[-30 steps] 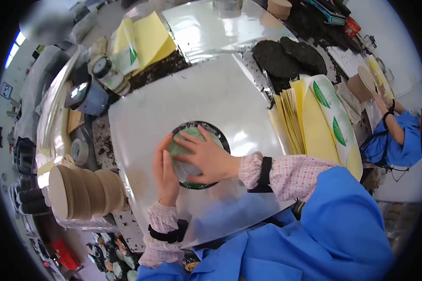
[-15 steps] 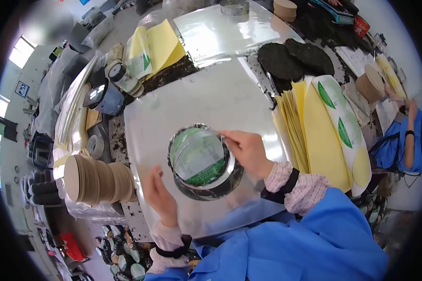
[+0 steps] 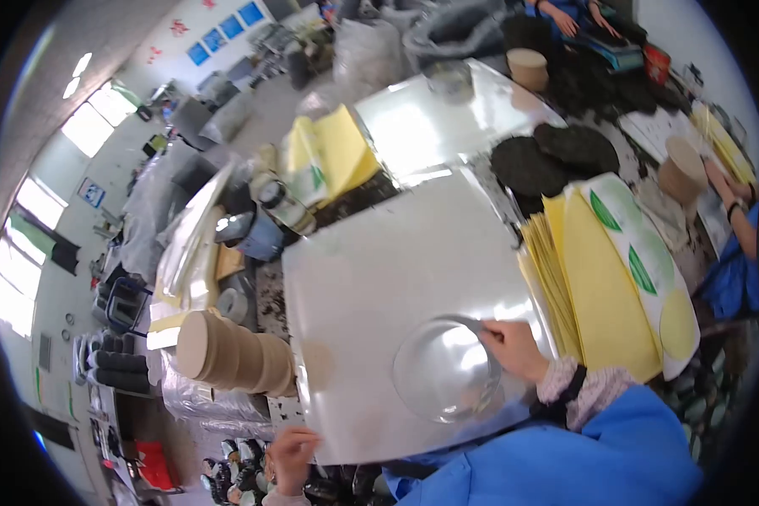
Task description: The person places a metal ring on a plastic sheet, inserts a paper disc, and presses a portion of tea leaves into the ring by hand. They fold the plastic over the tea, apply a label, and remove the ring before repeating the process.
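A shiny metal plate (image 3: 396,270) fills the middle of the view, with an empty round bowl-shaped recess (image 3: 443,371) near its front edge. My right hand (image 3: 514,350) rests at the right rim of that recess, fingertips touching the rim. Off the plate's front left corner, my left hand (image 3: 291,455) hangs low above a bin of wrapped round discs (image 3: 228,472). Blur hides whether the left hand holds anything.
A stack of brown paper discs (image 3: 228,354) lies left of the plate. Yellow sheets (image 3: 599,287) and a sheet of green labels (image 3: 641,253) lie to the right. Dark pressed cakes (image 3: 557,160) and a second metal plate (image 3: 438,118) sit behind. A co-worker's arm (image 3: 738,228) is at far right.
The wrapped green-labelled disc that sat in the recess is gone and the recess is empty. My left hand dropped below the plate's front edge. The view swung up and right.
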### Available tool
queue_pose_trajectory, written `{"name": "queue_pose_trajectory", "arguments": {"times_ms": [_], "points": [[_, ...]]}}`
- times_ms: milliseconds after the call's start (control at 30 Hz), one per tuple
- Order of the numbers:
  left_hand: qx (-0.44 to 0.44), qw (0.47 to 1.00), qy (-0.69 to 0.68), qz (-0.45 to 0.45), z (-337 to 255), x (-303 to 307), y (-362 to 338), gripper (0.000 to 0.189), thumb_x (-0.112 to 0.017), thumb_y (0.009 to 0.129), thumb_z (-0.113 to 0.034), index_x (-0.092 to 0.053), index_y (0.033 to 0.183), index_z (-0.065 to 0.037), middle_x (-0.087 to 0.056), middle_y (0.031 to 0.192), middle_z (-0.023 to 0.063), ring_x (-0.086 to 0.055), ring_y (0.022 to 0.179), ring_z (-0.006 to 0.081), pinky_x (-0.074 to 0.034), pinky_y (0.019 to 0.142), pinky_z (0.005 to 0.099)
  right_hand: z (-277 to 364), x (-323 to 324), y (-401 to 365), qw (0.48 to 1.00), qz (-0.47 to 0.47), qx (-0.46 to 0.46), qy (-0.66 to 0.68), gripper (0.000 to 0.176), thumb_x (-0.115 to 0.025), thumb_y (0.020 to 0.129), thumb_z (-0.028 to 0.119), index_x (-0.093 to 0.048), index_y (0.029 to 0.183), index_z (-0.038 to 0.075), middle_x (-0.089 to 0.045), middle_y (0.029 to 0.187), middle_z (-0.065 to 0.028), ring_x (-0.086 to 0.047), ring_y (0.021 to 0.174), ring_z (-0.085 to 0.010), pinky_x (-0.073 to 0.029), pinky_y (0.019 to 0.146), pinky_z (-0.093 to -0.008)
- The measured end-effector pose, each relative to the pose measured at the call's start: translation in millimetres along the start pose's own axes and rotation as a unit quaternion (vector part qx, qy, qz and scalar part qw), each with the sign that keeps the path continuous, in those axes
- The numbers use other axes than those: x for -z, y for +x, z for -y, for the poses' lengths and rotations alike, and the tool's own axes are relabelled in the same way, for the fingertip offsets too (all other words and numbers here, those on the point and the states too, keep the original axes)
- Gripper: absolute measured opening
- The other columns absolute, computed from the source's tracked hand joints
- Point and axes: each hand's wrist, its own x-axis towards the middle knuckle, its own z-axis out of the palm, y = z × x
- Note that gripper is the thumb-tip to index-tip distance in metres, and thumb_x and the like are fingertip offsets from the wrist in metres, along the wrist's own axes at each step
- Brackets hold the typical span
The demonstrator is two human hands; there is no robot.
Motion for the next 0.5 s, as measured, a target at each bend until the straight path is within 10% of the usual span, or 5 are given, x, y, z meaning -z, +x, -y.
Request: {"name": "queue_pose_trajectory", "arguments": {"times_ms": [100, 333, 500], "points": [[-0.111, 0.959, 0.113, 0.236, 51, -21, 11, 0.015, -0.088, 0.073, -0.014, -0.077, 0.081, -0.009, -0.072, 0.086, 0.0051, -0.065, 0.085, 0.0236, -0.053, 0.078, 0.0355, 9, -8, -20, 0.99, 0.009, -0.015, 0.14, 0.042, -0.071, 0.091, 0.024, -0.066, 0.131, 0.011, -0.071, 0.114, -0.0194, -0.071, 0.105, -0.0344, -0.055, 0.096, -0.0403], [-0.113, 0.962, 0.063, 0.24, 98, -33, 12, 0.012, -0.082, 0.081, -0.022, -0.078, 0.087, -0.012, -0.072, 0.09, 0.0029, -0.066, 0.084, 0.0237, -0.054, 0.074, 0.0337, -8, -16, -68, 0.947, 0.108, 0.3, 0.024, 0.055, -0.079, 0.084, 0.037, -0.063, 0.13, 0.012, -0.049, 0.146, -0.0252, -0.038, 0.139, -0.0515, -0.032, 0.118, -0.0531], [-0.024, 0.976, 0.101, 0.193, 63, -27, 50, 0.009, -0.074, 0.088, -0.009, -0.075, 0.096, -0.006, -0.076, 0.095, 0.0071, -0.073, 0.089, 0.0278, -0.056, 0.079, 0.0366, 46, -79, -93, 0.84, 0.304, 0.439, -0.097, 0.035, -0.08, 0.084, 0.035, -0.067, 0.102, 0.008, -0.02, 0.157, -0.0395, -0.033, 0.143, -0.0542, -0.036, 0.116, -0.0524]]}}
